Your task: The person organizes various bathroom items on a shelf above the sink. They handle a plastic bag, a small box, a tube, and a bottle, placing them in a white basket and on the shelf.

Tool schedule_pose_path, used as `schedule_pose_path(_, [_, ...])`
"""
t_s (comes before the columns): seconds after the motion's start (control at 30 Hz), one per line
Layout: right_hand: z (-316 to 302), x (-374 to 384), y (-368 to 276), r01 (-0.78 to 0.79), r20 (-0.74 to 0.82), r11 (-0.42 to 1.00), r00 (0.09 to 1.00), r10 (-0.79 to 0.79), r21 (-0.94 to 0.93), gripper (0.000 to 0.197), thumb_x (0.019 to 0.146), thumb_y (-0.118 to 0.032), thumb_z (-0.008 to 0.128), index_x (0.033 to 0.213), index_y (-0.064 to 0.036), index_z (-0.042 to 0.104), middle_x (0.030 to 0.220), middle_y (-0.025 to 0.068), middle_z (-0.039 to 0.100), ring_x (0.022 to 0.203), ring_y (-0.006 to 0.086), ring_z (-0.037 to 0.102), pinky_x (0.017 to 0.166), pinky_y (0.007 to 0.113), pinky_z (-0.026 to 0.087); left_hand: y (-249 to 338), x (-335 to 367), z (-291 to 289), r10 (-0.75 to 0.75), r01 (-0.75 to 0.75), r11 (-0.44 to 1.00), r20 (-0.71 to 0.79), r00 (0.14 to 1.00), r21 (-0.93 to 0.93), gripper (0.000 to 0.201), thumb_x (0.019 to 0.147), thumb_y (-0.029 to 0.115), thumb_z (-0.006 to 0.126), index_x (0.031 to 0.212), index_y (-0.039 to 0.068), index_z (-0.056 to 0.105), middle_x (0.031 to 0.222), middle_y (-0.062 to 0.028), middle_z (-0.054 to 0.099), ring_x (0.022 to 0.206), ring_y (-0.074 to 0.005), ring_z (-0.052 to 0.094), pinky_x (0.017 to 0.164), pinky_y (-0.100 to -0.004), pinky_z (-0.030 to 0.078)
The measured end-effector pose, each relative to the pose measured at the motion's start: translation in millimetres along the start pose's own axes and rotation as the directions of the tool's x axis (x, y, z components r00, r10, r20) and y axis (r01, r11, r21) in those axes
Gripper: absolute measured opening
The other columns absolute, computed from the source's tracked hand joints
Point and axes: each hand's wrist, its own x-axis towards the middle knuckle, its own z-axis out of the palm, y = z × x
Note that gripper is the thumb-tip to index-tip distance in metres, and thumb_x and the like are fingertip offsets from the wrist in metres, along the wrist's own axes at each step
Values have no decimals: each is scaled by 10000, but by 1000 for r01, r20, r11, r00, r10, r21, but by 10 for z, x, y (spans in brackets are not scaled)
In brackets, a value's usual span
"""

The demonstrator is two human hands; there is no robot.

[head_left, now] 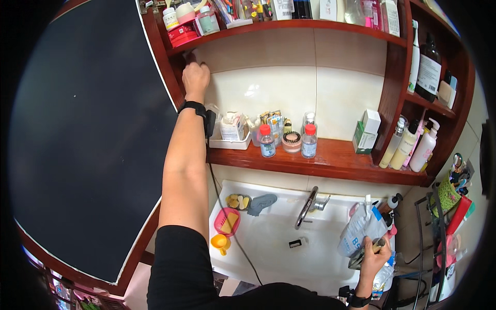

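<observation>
My left hand [196, 81] is raised to the inner left side of the red-brown wall shelf, just under its top board. Its fingers are curled, and what lies in them, if anything, is hidden. Low on the right, my right hand [376, 259] is closed round a small dark-capped container [380, 243]. Right behind these fingers stands a pale blue and white spouted pouch [363, 227], tilted over the right side of the white sink [274, 263]. Whether the hand also grips the pouch, I cannot tell.
The lower shelf board [330, 157] carries two red-capped bottles [309, 142], a white tray [230, 144] and several pump bottles [424, 150]. A faucet [307, 207], pink soap dish [227, 222] and yellow cup [220, 243] are at the sink. A black cable [235, 235] hangs across it. A mirror [93, 139] fills the left.
</observation>
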Motion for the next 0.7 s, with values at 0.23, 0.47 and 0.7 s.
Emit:
schedule_pose_path(0.23, [-5,-21,79,-33,29,999,999,34,-21,370,782,30,770,690,12,412,699,55,368,649,184,377,606,321,327,119,-195,341,-195,196,980,203,960,19,454,856,182,599,1146,-167,598,1279,-330,601,1222,-496,557,1067,-501,448])
schedule_pose_path(0.47, [-46,33,52,-27,-1,1000,1000,27,5,397,788,34,776,685,4,394,698,45,358,640,172,358,587,329,291,1468,-1054,488,-314,352,889,169,934,-293,665,804,73,624,1329,-259,386,1445,-437,362,1390,-537,345,1192,-499,298])
schedule_pose_path(0.7, [-115,89,144,-13,-36,1000,999,14,15,448,763,16,789,661,-19,354,677,42,344,613,172,343,575,342,276,2808,-1792,452,107,-62,907,86,990,-416,713,765,-40,574,1388,-272,315,1488,-471,284,1434,-577,267,1250,-533,150])
